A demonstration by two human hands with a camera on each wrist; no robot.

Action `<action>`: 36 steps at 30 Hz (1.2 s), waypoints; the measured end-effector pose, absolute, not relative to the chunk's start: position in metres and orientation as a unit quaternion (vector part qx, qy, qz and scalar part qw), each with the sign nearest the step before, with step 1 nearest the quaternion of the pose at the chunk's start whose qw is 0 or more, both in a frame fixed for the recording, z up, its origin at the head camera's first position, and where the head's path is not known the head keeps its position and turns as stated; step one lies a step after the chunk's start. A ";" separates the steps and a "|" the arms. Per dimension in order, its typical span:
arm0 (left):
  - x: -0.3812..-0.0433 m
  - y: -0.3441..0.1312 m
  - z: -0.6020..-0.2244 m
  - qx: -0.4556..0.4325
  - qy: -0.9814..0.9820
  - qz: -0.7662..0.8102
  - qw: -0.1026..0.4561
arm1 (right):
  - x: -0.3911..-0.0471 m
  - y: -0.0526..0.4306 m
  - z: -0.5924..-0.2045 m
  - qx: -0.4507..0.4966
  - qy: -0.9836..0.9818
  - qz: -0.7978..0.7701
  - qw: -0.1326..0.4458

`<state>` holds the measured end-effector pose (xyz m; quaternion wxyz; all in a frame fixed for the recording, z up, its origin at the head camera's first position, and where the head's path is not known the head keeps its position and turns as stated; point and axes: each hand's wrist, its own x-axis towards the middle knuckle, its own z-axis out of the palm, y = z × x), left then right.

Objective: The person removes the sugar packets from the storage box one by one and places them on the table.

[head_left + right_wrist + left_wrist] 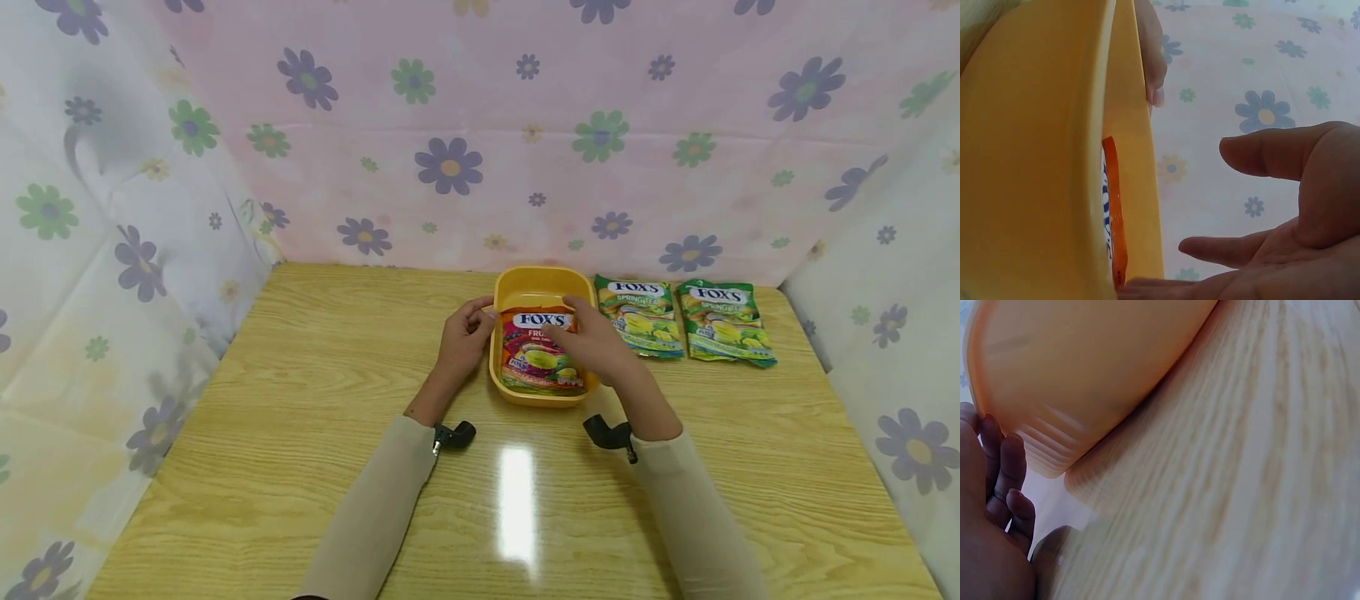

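A yellow plastic container [531, 283] with rounded corners stands on the table. Inside it lies a red Fox's candy packet [536, 350], face up; its orange top edge [1119, 231] shows in the right wrist view. My left hand [460, 340] is at the container's left side, loosely bent fingers [1011, 459] against the outer wall near the rim. Over the container's right side reaches my right hand [600, 346], with thumb and fingers spread apart and nothing between them. Its lower fingers are partly hidden at the rim in the right wrist view.
Two green Fox's Spring Tea packets, one nearer [641, 321] and one farther right [726, 323], lie right of the container. Flowered cloth [450, 208] hangs behind and at both sides of the wood-grain table [315, 367]. Black wrist mounts [606, 433] sit at the sleeves.
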<state>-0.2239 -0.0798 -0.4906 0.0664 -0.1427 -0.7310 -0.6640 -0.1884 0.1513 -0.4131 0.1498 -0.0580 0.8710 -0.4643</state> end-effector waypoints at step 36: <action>-0.225 -0.079 -0.492 -0.139 -0.729 -0.667 0.067 | -0.199 0.132 -0.438 0.012 0.850 -0.506 0.143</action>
